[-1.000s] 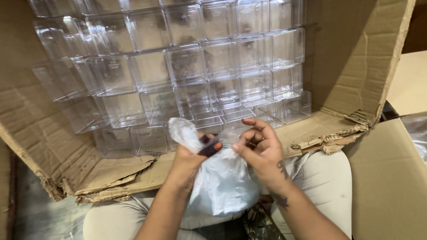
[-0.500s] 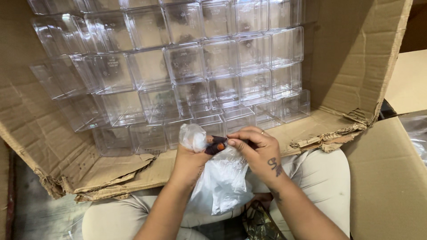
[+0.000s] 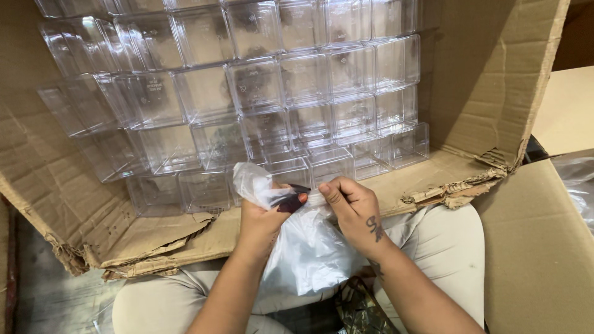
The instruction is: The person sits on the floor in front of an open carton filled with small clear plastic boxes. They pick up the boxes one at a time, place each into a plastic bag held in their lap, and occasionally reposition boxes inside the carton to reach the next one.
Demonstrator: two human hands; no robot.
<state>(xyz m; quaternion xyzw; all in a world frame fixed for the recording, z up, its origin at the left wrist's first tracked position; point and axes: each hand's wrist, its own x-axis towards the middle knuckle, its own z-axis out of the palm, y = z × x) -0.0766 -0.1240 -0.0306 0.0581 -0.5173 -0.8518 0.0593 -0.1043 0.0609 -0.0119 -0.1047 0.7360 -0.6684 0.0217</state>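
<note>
Low in the middle of the frame, against pale trousers (image 3: 433, 260): left hand (image 3: 263, 213) pinching the gathered neck of a white plastic bag (image 3: 309, 253), dark-painted nails pressed together on the twisted film. Right hand (image 3: 352, 207) just beside it, fingertips pinched on the same neck, tattoo showing near the wrist. Bag thin, crinkled, semi-opaque, bulging soft below the hands; contents hidden. Likely to tear at the neck if twisted harder, being so thin; could also slip from the nails and spill into the lap. Beyond, across the centre: torn, fibrous flap of a brown cardboard carton (image 3: 470, 117), corrugated edges frayed. Farther, filling the upper frame: rows of clear square plastic boxes (image 3: 309, 86), rigid, glossy, stacked tight, lower ones leaning loose.
</note>
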